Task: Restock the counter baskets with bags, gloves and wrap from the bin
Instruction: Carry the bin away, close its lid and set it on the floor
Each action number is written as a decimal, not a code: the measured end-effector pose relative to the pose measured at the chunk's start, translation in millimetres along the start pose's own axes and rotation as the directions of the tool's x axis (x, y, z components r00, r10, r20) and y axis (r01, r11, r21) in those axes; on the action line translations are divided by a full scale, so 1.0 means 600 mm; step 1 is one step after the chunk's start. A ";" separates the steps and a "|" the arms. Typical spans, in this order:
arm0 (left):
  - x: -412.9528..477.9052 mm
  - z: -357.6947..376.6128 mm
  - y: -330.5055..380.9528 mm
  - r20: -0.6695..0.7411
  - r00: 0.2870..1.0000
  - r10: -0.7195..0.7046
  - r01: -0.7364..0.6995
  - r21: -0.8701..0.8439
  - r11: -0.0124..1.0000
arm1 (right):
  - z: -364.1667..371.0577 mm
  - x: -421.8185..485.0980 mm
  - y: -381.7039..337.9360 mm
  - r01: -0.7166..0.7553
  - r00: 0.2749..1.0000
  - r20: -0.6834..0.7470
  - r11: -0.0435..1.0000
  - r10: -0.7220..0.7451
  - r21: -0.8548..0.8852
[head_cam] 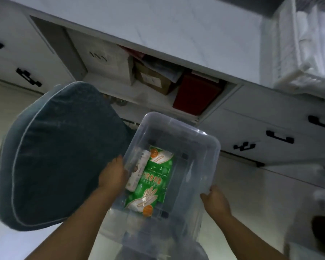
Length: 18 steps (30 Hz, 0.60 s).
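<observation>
Both hands grip a clear plastic bin (178, 139): left hand (114, 174) closed over its left rim, right hand (215, 200) on its right rim. Inside lie green glove packets (154, 182) and a white roll (138, 169).

A home kitchen: white counter (158, 34), handled drawers (261, 136), cluttered cupboard shelf (158, 79).

Bin (176, 139) sits front and centre between both hands, glove pack (154, 182) inside with a roll (137, 171) at its left, cushion (60, 156) left of it, open cabinet shelf (158, 79) behind, baskets (304, 44) on the counter (158, 21), far right.
</observation>
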State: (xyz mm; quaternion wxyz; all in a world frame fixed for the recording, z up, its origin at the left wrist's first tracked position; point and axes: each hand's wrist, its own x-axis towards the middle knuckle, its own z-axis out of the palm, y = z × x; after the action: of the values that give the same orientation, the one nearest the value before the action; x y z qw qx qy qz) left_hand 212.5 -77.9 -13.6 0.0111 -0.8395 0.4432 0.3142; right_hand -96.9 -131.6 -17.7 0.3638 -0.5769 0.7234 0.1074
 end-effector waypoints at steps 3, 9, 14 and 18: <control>0.012 0.006 0.004 0.011 1.000 -0.005 0.005 -0.081 0.997 | 0.022 0.006 0.002 -0.115 0.993 0.007 0.983 0.115 0.141; 0.023 0.010 0.029 0.001 0.999 -0.037 0.037 -0.086 0.996 | 0.018 0.003 0.039 -0.198 0.979 0.018 0.940 0.201 0.279; -0.004 0.029 0.119 0.037 0.998 0.048 -0.046 -0.054 0.998 | -0.026 -0.019 0.130 -0.241 0.963 -0.031 0.907 0.267 0.346; -0.050 0.065 0.224 0.072 0.988 0.138 -0.133 -0.072 0.988 | -0.078 -0.046 0.238 -0.266 0.943 -0.069 0.862 0.326 0.432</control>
State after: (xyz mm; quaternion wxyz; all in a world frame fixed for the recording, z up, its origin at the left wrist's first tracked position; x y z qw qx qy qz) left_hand 79.3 -125.7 5.9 -0.0216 -0.7947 0.4876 0.3609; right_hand -244.0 -92.9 -4.2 0.4058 -0.3737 0.8333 -0.0355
